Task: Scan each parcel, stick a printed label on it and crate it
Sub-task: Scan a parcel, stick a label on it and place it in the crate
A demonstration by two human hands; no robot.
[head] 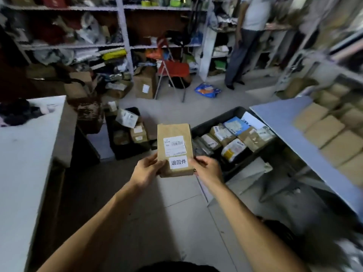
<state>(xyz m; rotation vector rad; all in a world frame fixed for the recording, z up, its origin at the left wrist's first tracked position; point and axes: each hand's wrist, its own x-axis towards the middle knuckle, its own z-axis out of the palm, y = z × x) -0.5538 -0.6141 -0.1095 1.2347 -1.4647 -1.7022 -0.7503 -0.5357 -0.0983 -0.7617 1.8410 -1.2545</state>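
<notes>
1. Your left hand (146,169) and right hand (208,169) each grasp a lower edge of the brown parcel (174,149), held left of the black crate (231,138).
2. Its lower label (178,162) reads "退回件"; the shipping label (174,145) sits above.

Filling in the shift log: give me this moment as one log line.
left hand: grips brown parcel | right hand: grips same parcel | printed label: stuck on | black crate: ahead-right, part-filled | crating: not yet done
</notes>
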